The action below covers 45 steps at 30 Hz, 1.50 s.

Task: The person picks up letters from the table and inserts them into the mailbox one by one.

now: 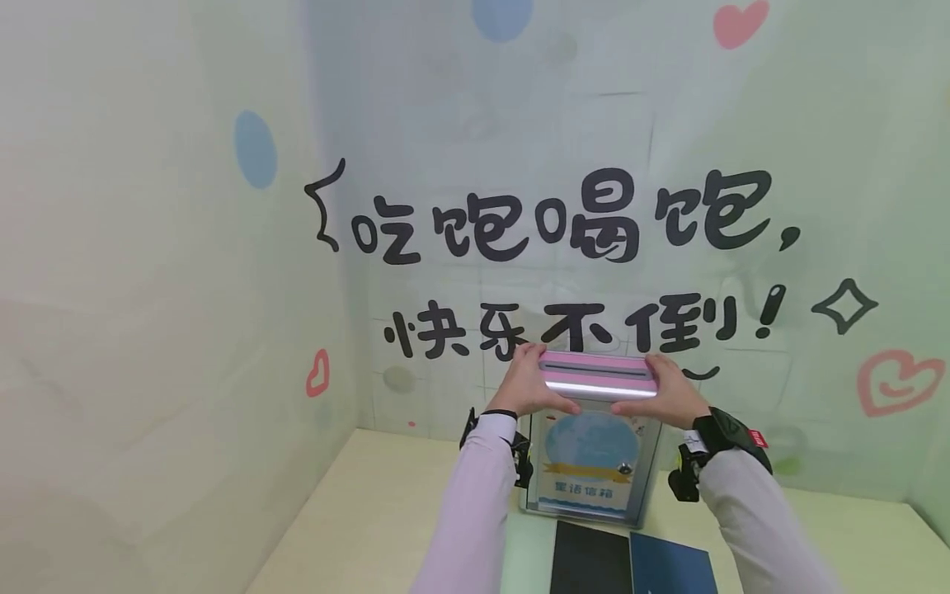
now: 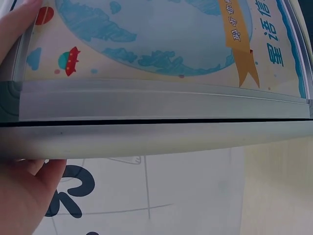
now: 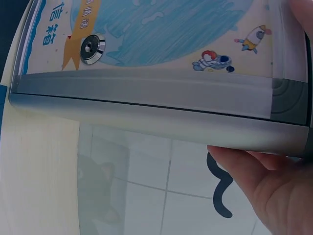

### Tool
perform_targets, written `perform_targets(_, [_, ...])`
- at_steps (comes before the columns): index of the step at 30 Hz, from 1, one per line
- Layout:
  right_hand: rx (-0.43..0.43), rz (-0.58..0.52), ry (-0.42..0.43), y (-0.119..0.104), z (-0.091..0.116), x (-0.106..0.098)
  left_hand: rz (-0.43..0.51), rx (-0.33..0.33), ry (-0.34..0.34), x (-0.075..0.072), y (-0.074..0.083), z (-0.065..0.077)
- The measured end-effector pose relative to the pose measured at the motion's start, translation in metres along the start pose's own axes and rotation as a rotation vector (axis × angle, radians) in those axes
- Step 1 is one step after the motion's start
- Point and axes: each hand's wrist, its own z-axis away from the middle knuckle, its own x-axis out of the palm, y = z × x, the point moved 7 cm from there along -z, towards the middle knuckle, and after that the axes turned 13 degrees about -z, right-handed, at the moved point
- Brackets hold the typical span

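A letter box with silver edges stands upright, its pink top crossed by a dark slot. My left hand grips its upper left corner, thumb on the front, and my right hand holds the upper right corner the same way. In the left wrist view, fingers of the left hand wrap behind the box. A round metal lock shows on the printed front panel in the right wrist view, where the right hand reaches behind the box's edge.
A black flat item and a blue one lie side by side on the pale table, in front of the box. Behind stands a light wall with large black lettering; another wall rises at the left.
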Motion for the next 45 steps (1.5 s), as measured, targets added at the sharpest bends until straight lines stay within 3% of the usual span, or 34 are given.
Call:
perform_targets(5, [0.037, -0.039, -0.035, -0.001, -0.003, -0.007, 0.008, -0.003, 0.023, -0.004, -0.004, -0.004])
perform_targets(10, [0.094, 0.027, -0.050, 0.005, 0.000, -0.021, -0.001, -0.018, 0.018, -0.009, -0.012, -0.006])
perform_targets(19, [0.146, 0.130, -0.047, 0.047, 0.022, -0.031, 0.000, -0.031, 0.027, -0.014, -0.019, -0.007])
perform_targets(26, [0.179, 0.195, -0.063, 0.084, 0.048, -0.009, 0.014, -0.036, 0.024, -0.013, -0.022, -0.005])
perform_targets(32, [0.202, 0.186, -0.095, 0.101, 0.066, 0.015, 0.015, -0.042, 0.029, -0.012, -0.022, -0.004])
perform_targets(45, [0.256, 0.197, -0.227, 0.153, 0.097, 0.070, 0.040, -0.047, 0.025, -0.005, -0.019, -0.003])
